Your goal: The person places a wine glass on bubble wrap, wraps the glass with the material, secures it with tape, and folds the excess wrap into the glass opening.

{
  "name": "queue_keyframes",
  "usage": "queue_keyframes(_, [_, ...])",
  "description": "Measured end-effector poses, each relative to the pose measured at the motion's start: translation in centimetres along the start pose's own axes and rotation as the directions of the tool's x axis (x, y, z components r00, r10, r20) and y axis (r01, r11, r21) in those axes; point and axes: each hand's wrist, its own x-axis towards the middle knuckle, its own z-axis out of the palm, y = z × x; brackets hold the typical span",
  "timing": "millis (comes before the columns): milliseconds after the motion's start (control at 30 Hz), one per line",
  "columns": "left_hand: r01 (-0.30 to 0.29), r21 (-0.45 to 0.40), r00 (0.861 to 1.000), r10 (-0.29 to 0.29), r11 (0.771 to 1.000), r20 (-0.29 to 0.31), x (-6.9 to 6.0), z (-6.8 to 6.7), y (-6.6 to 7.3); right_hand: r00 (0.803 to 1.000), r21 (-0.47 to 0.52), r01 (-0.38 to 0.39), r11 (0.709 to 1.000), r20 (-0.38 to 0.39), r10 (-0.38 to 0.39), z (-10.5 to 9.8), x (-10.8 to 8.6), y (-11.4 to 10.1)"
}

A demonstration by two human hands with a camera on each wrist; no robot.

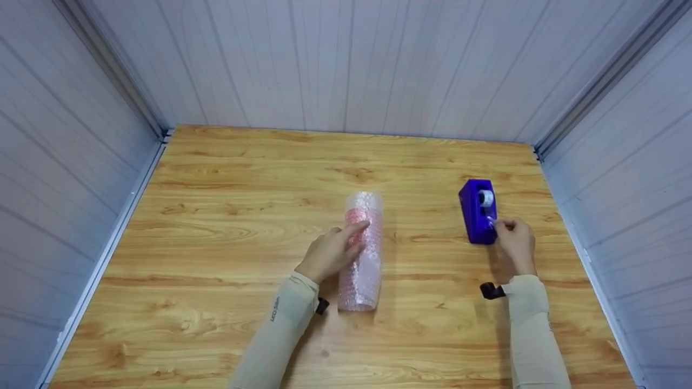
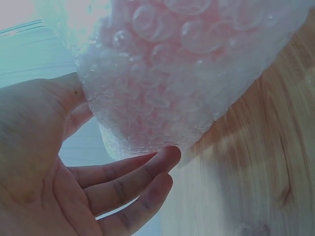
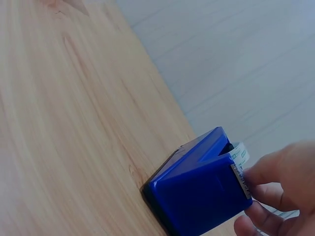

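A bubble-wrapped roll (image 1: 367,275), with pink showing through the clear wrap, lies lengthwise near the middle of the table. My left hand (image 1: 331,253) rests on it from the left, its fingers fairly straight and lightly touching the wrap. The left wrist view shows the bubble wrap (image 2: 147,88) close up beside that hand (image 2: 64,162). Over at the right stands a blue tape dispenser (image 1: 477,216) holding a roll of clear tape (image 1: 486,198). My right hand (image 1: 516,240) is at its front, thumb and forefinger pinching the tape end by the cutter (image 3: 241,179).
The wood-grain table (image 1: 227,216) is bounded by pale panelled walls (image 1: 324,65) at the back and both sides. Each wrist carries a small black camera, such as the one at the right cuff (image 1: 492,290).
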Motion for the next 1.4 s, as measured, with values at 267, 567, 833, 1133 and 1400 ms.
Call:
queue_keyframes(267, [-0.004,-0.016,1.0,0.004,1.0,-0.002,0.1,0.1,-0.1,0.993,-0.012,-0.04,0.999,0.112,0.041,-0.7,0.1,-0.3])
queue_keyframes(567, [-0.014,-0.042,1.0,0.013,0.999,-0.004,0.2,0.0,0.0,0.98,0.097,-0.119,0.988,0.174,0.1,-1.1,0.2,-1.0])
queue_keyframes(833, [-0.019,-0.048,1.0,0.018,0.999,-0.014,0.1,0.0,-0.1,0.984,0.131,-0.139,0.982,0.132,0.121,-0.5,0.2,-1.2])
queue_keyframes(1133, [-0.028,-0.052,0.999,0.027,0.998,-0.024,0.1,0.2,-0.2,0.98,0.174,-0.179,0.968,0.121,0.159,-0.3,0.0,-1.0])
queue_keyframes(1400, [-0.02,-0.073,1.0,0.019,0.997,-0.022,0.2,0.2,-0.1,0.983,0.195,-0.168,0.966,0.108,0.149,-0.3,-0.1,-0.9])
